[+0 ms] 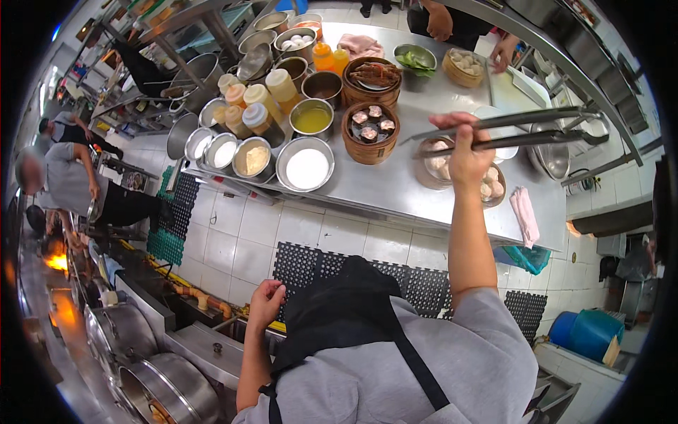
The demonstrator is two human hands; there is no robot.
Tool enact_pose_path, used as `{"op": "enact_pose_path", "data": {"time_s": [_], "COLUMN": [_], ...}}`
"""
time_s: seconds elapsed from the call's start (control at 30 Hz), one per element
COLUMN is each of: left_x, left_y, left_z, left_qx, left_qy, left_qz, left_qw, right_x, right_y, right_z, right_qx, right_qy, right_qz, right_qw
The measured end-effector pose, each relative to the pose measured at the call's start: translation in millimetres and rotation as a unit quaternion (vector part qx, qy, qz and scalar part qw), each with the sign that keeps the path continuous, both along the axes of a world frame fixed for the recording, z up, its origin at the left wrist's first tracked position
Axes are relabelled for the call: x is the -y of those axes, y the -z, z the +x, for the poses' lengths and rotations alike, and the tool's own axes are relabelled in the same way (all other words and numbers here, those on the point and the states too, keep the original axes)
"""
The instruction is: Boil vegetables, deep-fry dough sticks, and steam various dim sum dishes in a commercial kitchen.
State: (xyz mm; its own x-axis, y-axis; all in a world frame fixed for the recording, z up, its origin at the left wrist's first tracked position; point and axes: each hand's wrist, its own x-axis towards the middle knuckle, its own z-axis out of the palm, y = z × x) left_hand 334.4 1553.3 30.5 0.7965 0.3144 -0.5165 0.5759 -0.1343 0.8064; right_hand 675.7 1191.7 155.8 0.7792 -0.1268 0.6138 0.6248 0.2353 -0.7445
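Note:
My right hand [466, 145] is raised over the steel counter, fingers closed around long dark metal tongs [522, 121] that lie sideways. Below it, two small bamboo steamers hold pale dumplings: one steamer [432, 178] partly hidden by the hand and tongs, the other [499, 199] partly behind my forearm. To their left is a bamboo steamer [369, 150] of dumplings in dark cups. Behind that, a larger steamer [388, 95] carries a plate of reddish-brown food. Low beside my black apron, away from the counter, hangs my left hand [267, 302], its fingers curled with nothing visible in them.
Squeeze bottles [281, 88] and metal pots, including one of white liquid [305, 166], crowd the counter's left. A pink cloth [523, 215] lies near its right edge. Across it, another person's hand [503, 53] is near a cleaver [528, 86]. Large pots [169, 389] and a flame [56, 260] are at left.

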Motion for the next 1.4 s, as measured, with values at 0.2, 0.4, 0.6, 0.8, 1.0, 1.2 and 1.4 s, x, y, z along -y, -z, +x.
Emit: {"op": "enact_pose_path", "data": {"time_s": [0.2, 0.4, 0.6, 0.8, 1.0, 1.2, 1.4], "left_x": [0, 11, 21, 21, 12, 6, 12], "left_y": [16, 20, 23, 24, 18, 21, 17], "left_z": [-42, -49, -48, -32, -10, -12, -21], "left_qx": [-0.007, -0.005, 0.007, -0.017, -0.017, -0.008, 0.006], "left_qy": [-0.074, -0.074, -0.078, -0.021, 0.004, -0.001, -0.028], "left_qz": [-0.009, -0.019, -0.017, 0.000, 0.005, 0.038, 0.014], "left_qw": [0.997, 0.997, 0.997, 1.000, 1.000, 0.999, 0.999], "right_x": [-48, -73, -35, 1, 5, -9, -64], "right_y": [6, 15, -45, 11, 61, 4, 30], "right_z": [30, 62, 27, -24, -20, -14, 23], "right_qx": [-0.042, -0.102, -0.124, -0.154, -0.156, -0.070, -0.059], "right_qy": [-0.012, 0.063, 0.031, 0.021, 0.029, 0.016, 0.038], "right_qz": [-0.031, -0.008, 0.078, -0.005, -0.049, -0.046, -0.013], "right_qw": [0.999, 0.993, 0.989, 0.988, 0.986, 0.996, 0.997]}}
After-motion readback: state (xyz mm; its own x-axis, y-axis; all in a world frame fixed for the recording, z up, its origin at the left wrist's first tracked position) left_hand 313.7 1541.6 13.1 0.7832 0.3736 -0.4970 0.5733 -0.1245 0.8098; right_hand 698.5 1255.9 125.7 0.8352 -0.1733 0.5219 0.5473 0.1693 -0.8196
